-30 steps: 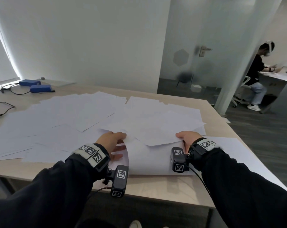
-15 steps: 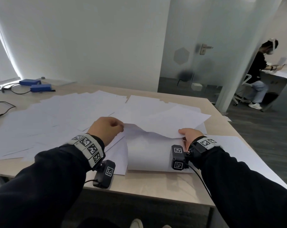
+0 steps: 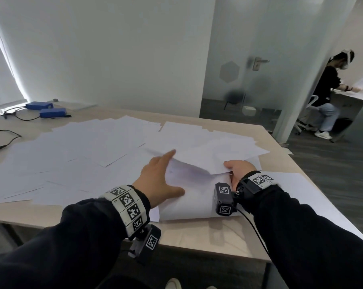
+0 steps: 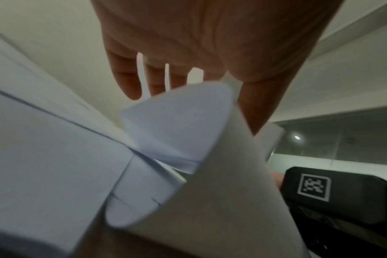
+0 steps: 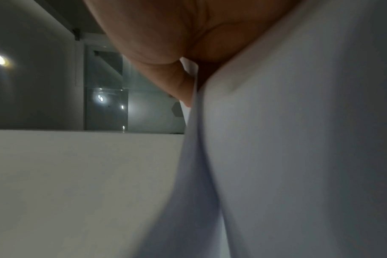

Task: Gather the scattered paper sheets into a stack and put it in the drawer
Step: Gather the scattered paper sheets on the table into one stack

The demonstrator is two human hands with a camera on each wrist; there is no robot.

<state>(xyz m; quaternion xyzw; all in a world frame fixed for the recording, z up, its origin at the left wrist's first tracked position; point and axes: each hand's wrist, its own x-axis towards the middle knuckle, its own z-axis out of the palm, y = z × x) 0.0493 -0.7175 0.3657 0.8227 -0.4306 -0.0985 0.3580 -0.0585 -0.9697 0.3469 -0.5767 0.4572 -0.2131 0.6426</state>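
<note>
White paper sheets (image 3: 82,155) lie scattered and overlapping across the light wooden table (image 3: 197,232). Near the front edge a small pile (image 3: 189,203) lies between my hands. My right hand (image 3: 235,168) pinches the right edge of a raised sheet (image 3: 207,159); in the right wrist view the thumb of that hand (image 5: 166,43) presses on bowed sheets (image 5: 298,139). My left hand (image 3: 164,174) reaches forward with straight fingers under the raised sheet's left side, thumb on the pile. The left wrist view shows the left hand (image 4: 188,52) spread above a curled sheet (image 4: 177,125). No drawer is in view.
Two blue boxes (image 3: 51,111) with cables sit at the table's far left, and a black cable (image 3: 3,142) crosses the left edge. One sheet (image 3: 314,197) lies at the table's right edge. A glass door (image 3: 257,63) stands behind. Another person (image 3: 328,90) sits far right.
My left hand has let go of the sheet corner it held and now stretches forward and to the right under the raised sheet. The right hand keeps its pinch in place.
</note>
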